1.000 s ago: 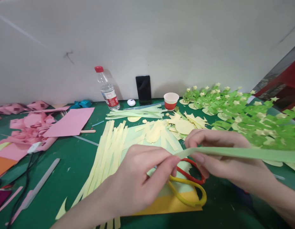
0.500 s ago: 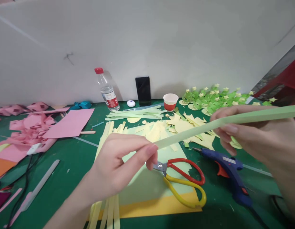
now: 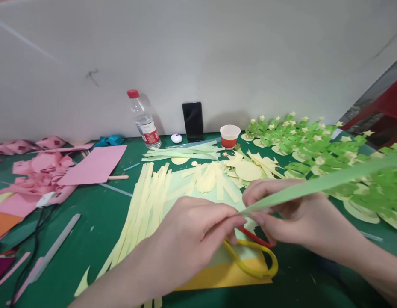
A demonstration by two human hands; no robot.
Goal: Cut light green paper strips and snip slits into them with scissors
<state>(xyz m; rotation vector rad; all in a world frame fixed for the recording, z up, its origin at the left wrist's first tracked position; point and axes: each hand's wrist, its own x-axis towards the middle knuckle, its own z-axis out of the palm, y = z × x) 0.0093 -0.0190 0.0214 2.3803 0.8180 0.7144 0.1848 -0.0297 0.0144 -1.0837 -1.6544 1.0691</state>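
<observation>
A long pale green paper strip (image 3: 326,182) slants from the centre up to the right edge. Its lower end is pinched between the thumb and fingers of my left hand (image 3: 201,239). Close beside it, my right hand (image 3: 288,214) grips the strip near that same end, the two hands almost touching. Below them lie scissors (image 3: 254,273) with red and yellow handles, their blades hidden under my left hand. They rest on light green paper (image 3: 172,194) over an orange-yellow sheet (image 3: 217,278).
Yellow strips (image 3: 147,196) lie left of centre, paper scraps (image 3: 246,169) behind the hands. Green paper plants with stars (image 3: 313,141) fill the right. A bottle (image 3: 147,124), phone (image 3: 192,122) and paper cup (image 3: 229,136) stand by the wall. Pink paper (image 3: 94,164) is at left.
My right hand has moved left and down along the strip to meet my left hand, which has shifted right and slightly down. More green plants show at right; the blue glue gun is now mostly hidden.
</observation>
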